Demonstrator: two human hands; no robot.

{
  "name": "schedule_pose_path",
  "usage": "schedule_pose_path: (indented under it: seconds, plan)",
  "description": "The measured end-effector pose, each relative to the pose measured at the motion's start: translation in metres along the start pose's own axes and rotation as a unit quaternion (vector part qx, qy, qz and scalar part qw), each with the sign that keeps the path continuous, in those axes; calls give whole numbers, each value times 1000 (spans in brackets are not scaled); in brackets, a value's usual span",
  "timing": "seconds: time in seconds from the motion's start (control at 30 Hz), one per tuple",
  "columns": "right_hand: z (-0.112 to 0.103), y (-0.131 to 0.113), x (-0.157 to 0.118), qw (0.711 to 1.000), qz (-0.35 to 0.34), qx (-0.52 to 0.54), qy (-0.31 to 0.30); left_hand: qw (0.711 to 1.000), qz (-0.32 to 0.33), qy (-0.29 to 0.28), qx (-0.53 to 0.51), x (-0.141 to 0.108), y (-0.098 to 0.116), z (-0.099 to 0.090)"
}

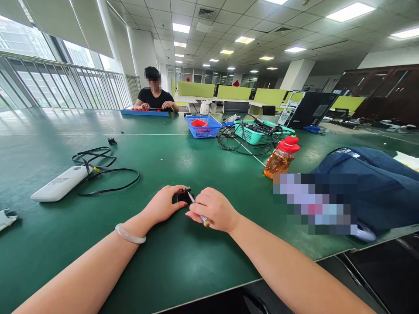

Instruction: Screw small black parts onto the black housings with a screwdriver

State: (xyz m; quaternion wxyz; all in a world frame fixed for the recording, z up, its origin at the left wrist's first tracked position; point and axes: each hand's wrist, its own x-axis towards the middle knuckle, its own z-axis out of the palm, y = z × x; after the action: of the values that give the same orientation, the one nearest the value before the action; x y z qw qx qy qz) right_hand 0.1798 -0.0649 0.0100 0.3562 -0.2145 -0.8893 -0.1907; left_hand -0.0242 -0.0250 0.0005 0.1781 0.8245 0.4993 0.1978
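Observation:
My left hand (168, 203) grips a small black part (185, 197) low over the green table, thumb and forefinger on its left side. Metal bits show on its top; its exact kind is too small to make out. In my right hand (214, 209) is a slim screwdriver (204, 221), its fingers wrapped round the handle. The pale tip slants up and to the left and meets the black part. A brownish handle end sticks out below my right fist. My fingers hide much of the tool and some of the part.
A white power strip (60, 183) with black cable lies left. Farther back are a blue basket (203, 131), a green basket (252, 136) with cables and a red-lidded bottle (280, 159). A dark blue bag (369, 187) lies right. Another person (156, 96) works at a blue tray (144, 113).

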Motion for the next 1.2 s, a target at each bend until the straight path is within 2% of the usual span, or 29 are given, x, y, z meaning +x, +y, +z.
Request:
schedule_pose_path:
  seconds: [0.07,0.17,0.23,0.33,0.43,0.5,0.63,0.8,0.9,1.03,1.2]
  plan:
    - [2,2,-1,999,53,9,8,1000,-4,4,5,0,-1,1]
    - [3,6,-3,980,182,63,40,1000,7,4,11,0,-3,1]
    - [3,9,-4,946,291,121,76,1000,13,1,14,0,-3,1]
    - [5,15,-6,868,428,222,115,1000,15,-3,19,-1,-1,-1]
    - [10,19,-8,805,498,307,101,999,33,-5,26,-1,1,-1]
    - [14,20,-9,789,511,334,70,998,46,-6,31,-1,2,-1]
    - [16,18,-7,798,506,327,29,998,56,-8,34,0,0,1]
    - [7,14,-4,812,497,301,61,998,62,-9,30,-1,-1,1]
    - [4,12,-3,823,469,318,41,998,62,-10,29,0,-2,1]
    - [3,9,-1,865,410,289,13,997,66,-3,30,1,-5,3]
    - [2,0,2,924,284,258,-2,996,72,-9,46,1,-6,4]
